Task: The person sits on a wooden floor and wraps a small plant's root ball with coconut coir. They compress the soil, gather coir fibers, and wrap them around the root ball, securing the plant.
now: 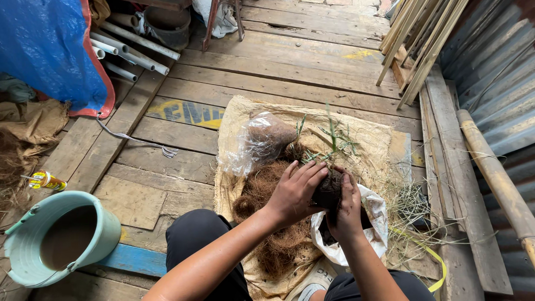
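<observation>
Head camera, looking down at a person crouched on a rough plank floor [290,72], knees at the bottom edge. Both hands meet over a burlap sack [368,139] spread flat on the boards. The left hand [295,192] and the right hand [346,206] are cupped closed around a dark, roundish root ball [327,192], one palm on each side, with thin green shoots [333,139] rising from its top. The ball is held just above the open mouth of a white plastic bag [378,214].

Judging by this, the step is shaping or packing the ball. It would go best with even pressure from both palms, fingers spread wide, and the shoots kept upright and clear of the squeeze, so that crumbs drop into the bag below.

Containers: the white bag appears to hold dark soil, though most of its inside is hidden by the hands. A clear plastic bag [256,142] lies on the sack, holding a brown lump. A loose heap of coconut fibre [267,195] lies beside it, uncontained. At lower left a pale green bucket [22,251] holds muddy brown water. A dark bucket [167,25] stands at the top; its contents cannot be seen.
</observation>
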